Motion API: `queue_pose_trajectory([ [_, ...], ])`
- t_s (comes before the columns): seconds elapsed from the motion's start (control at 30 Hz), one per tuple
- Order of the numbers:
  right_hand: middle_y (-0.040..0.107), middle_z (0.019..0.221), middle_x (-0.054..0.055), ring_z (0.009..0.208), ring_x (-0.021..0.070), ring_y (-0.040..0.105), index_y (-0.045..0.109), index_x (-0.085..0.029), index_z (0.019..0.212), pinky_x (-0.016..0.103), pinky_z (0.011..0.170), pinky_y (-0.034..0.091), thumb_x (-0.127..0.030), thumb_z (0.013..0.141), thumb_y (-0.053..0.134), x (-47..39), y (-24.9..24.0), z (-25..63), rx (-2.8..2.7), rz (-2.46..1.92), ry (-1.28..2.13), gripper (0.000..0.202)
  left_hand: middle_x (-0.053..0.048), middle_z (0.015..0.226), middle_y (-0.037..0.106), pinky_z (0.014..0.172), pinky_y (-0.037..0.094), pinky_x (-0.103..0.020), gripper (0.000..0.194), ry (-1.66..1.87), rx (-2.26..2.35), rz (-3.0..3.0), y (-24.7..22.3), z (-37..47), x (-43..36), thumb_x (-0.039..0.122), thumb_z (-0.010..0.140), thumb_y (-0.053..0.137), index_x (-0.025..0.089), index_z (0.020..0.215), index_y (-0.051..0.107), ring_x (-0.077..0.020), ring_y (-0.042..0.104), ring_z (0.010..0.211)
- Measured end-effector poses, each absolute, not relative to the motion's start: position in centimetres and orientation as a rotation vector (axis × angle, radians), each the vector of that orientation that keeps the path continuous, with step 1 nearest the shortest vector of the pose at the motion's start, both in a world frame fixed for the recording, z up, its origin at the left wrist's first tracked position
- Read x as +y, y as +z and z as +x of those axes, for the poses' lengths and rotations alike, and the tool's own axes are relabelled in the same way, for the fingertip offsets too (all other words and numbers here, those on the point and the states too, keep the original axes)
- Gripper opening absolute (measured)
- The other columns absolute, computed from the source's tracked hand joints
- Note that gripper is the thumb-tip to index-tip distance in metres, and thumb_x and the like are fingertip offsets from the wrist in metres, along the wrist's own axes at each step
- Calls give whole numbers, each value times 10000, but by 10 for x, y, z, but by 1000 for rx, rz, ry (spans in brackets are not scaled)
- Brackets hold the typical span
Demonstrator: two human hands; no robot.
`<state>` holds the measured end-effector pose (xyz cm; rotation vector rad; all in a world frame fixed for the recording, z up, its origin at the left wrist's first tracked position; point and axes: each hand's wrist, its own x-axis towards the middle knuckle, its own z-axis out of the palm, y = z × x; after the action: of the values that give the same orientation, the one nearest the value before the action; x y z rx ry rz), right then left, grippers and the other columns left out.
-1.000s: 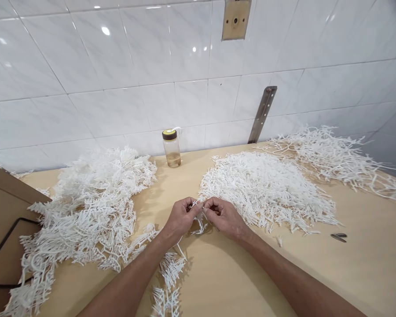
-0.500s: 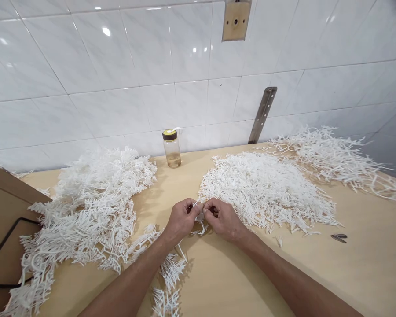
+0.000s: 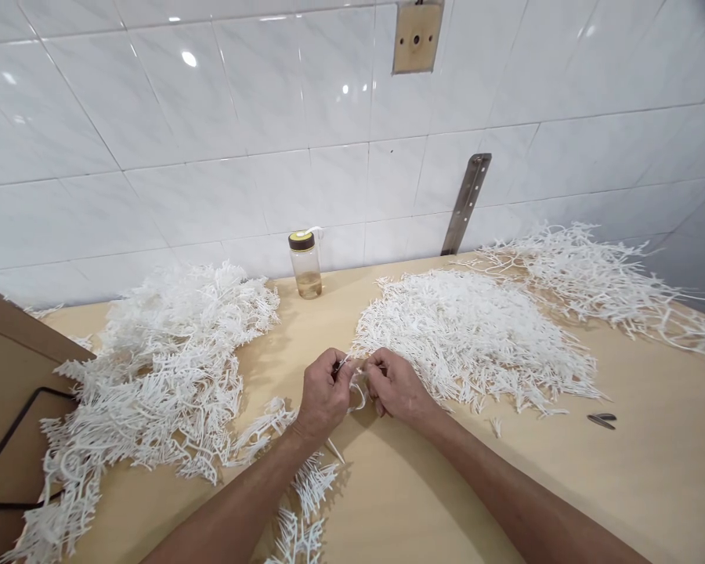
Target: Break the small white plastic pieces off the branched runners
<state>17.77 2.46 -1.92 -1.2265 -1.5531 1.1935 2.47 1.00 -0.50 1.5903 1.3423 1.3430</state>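
Observation:
My left hand [image 3: 327, 389] is closed in a pinch on a thin white branched strand [image 3: 358, 395], which curls down between the two hands. Something dark shows between its thumb and forefinger, too small to make out. Close by on the right, my right hand [image 3: 396, 384] has its fingertips pinched together by the strand's end; what they hold is hidden. Just beyond the right hand lies a heap of short white branched pieces [image 3: 470, 337]. A bigger tangled heap of white strands [image 3: 170, 376] spreads to the left, trailing loose strands [image 3: 314, 482] under my left forearm.
A clear bottle [image 3: 307, 270] with a dark lid stands against the tiled wall. Longer white strands [image 3: 587, 274] lie at the back right. A small dark metal tool [image 3: 601, 421] rests on the tabletop [image 3: 670, 454]. At the left edge is a brown box [image 3: 17, 368].
My hands have shifted slightly, with the right fingers now a little apart from the left. The white strand between them hangs in a wider curl.

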Motion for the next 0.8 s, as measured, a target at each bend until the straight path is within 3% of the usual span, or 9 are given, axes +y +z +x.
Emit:
queue_pose_trajectory([
  [0.4,505,528,-66,332,115,435,515,-221,882,264,344,389,-466,865,572,25,-23,180,-1291,-1279,1048,252,-15,585,598,515,426,-231,364,1261,1221,1175,-6,20,18,479,721,736,142,646,620,-113,523,524],
  [0.5,579,622,-7,459,137,518,588,-201,932,268,430,442,-448,887,560,21,-23,180,-1449,-1256,848,252,-11,555,589,497,411,-225,348,1281,1238,1154,-5,21,17,450,705,750,143,615,615,-109,508,503],
  [0.6,646,851,69,618,149,576,626,-193,920,263,509,480,-404,902,563,16,-21,177,-1658,-1138,666,221,-4,549,586,509,405,-221,323,1293,1265,1156,0,22,16,422,695,758,143,603,625,-106,501,514],
  [0.8,634,943,81,621,141,550,631,-208,896,297,574,487,-322,929,533,14,-22,173,-1827,-1070,539,154,-2,546,590,508,395,-220,325,1289,1287,1181,2,23,15,433,672,768,144,588,643,-111,499,525],
])
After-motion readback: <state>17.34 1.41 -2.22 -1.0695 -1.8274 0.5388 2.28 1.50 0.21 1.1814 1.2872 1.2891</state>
